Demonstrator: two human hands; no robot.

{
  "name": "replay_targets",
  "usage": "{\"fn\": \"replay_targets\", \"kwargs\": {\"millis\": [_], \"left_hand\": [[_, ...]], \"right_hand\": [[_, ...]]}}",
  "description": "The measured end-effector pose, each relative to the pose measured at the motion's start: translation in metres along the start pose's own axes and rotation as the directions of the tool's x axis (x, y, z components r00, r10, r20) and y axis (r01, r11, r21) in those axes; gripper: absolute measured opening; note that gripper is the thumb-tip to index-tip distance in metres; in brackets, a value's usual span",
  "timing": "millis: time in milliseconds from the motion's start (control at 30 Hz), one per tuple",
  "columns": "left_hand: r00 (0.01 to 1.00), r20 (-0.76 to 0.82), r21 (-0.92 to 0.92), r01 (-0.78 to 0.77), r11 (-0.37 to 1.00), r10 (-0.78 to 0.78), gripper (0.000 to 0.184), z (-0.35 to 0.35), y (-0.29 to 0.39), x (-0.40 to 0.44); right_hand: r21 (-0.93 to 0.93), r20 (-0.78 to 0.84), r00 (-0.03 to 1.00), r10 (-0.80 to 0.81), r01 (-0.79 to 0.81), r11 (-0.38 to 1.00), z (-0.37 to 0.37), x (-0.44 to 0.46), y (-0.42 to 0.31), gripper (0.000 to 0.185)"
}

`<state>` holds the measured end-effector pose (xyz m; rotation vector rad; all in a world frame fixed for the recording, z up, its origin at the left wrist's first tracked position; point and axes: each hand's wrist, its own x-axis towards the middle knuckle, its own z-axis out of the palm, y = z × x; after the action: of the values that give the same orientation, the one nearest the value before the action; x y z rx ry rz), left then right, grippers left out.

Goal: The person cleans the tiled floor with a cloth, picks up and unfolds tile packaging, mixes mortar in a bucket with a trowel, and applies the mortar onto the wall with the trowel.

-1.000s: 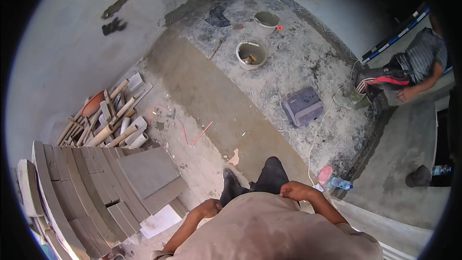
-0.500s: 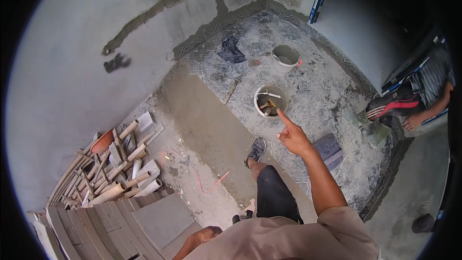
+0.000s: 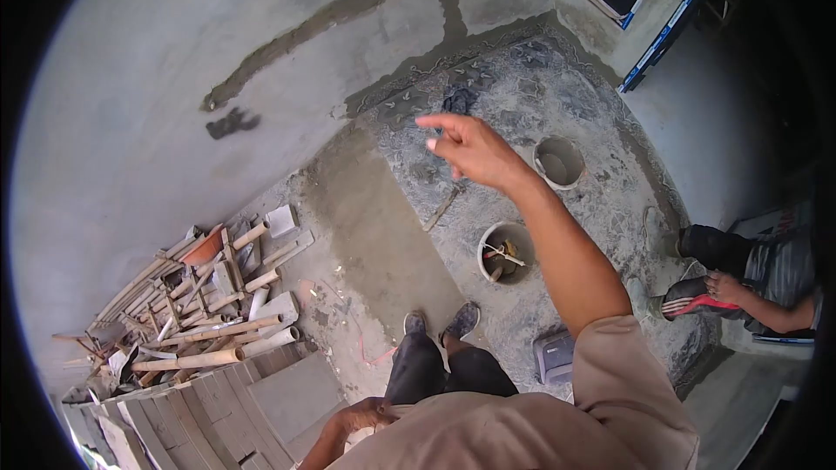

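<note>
My right hand (image 3: 470, 148) is stretched out over the floor with nothing in it, index finger and thumb extended and apart, the other fingers partly curled. Below it lies a narrow strip of wood (image 3: 442, 209). A dark crumpled cloth (image 3: 459, 100) shows just beyond the hand. To the right of my forearm stands a bucket of grey mix (image 3: 559, 163). Nearer my feet is another bucket (image 3: 482, 254) with tools inside. My left hand (image 3: 361, 415) rests against my waist, its fingers mostly hidden by my clothes.
A smooth grey mortar strip (image 3: 383, 218) runs along the rough floor. Bamboo poles and scrap (image 3: 205, 322) are heaped at left, behind stacked boards (image 3: 183, 400). A grey block-like object (image 3: 554, 357) lies to my right. Another person (image 3: 758, 287) sits at the right edge.
My right hand has swung left and farther out, from the tool bucket towards the dark cloth. My view has shifted, and both my feet now show side by side.
</note>
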<state>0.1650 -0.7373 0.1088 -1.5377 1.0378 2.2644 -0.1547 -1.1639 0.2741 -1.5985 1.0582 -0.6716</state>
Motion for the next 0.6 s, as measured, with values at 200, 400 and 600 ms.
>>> {"fn": "replay_targets", "kwargs": {"millis": [200,400,600], "left_hand": [[0.872,-0.47,0.139,-0.08,0.987,0.137,0.038,-0.043,0.118,-0.008],[0.615,-0.116,0.538,-0.621,0.57,0.78,0.023,-0.095,0.389,0.002],[0.129,0.395,0.43,-0.901,-0.059,0.91,0.029,-0.071,0.573,-0.042]], "right_hand": [[-0.587,0.137,0.8,0.585,-0.41,0.698,0.082,-0.196,0.215,0.038],[-0.213,-0.169,0.413,0.895,-0.902,0.376,-0.003,-0.386,0.322,0.039],[0.442,-0.262,-0.082,0.962,-0.896,0.044,-0.058,-0.409,0.286,0.037]]}}
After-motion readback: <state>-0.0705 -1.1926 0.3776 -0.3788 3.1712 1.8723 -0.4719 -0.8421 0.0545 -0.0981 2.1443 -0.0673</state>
